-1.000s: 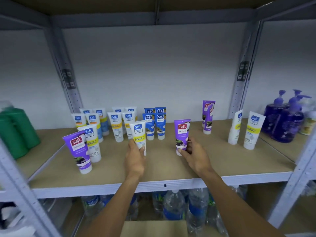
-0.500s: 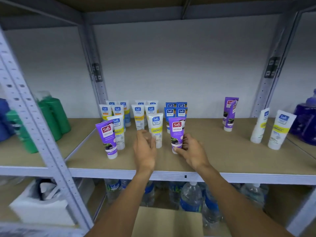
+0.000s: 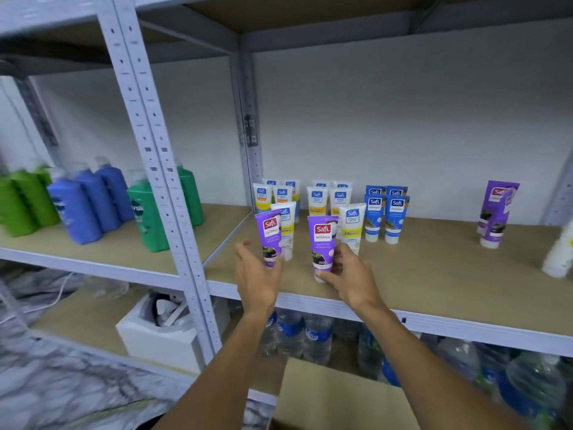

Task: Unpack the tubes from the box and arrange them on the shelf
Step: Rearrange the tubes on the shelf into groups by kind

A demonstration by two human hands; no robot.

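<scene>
Gripping the lower part of an upright purple tube (image 3: 322,240), the right hand (image 3: 350,276) had its thumb curled across the cap end and its fingers wrapped round the far side. That tube stood on the shelf (image 3: 434,274), close to the front edge.

Just left of the gripped tube, a second purple tube (image 3: 269,237) stood upright. The left hand (image 3: 257,274) was at that one's foot, with the thumb spread wide and the fingers loosely extended, holding nothing; whether they touched it could not be told.

Behind the gripped tube stood rows of white tubes with yellow bands (image 3: 317,200), and a nearer white tube (image 3: 352,225) stood just beside it on the right. Further right and back were four blue tubes (image 3: 375,212), and well to the right stood more purple tubes (image 3: 496,212).

Below the gripped tube, nearer the camera, was a cardboard box (image 3: 341,395), with water bottles (image 3: 310,336) beneath the shelf. Far to its left, blue bottles (image 3: 77,209) and green bottles (image 3: 24,206) stood on a neighbouring board.
</scene>
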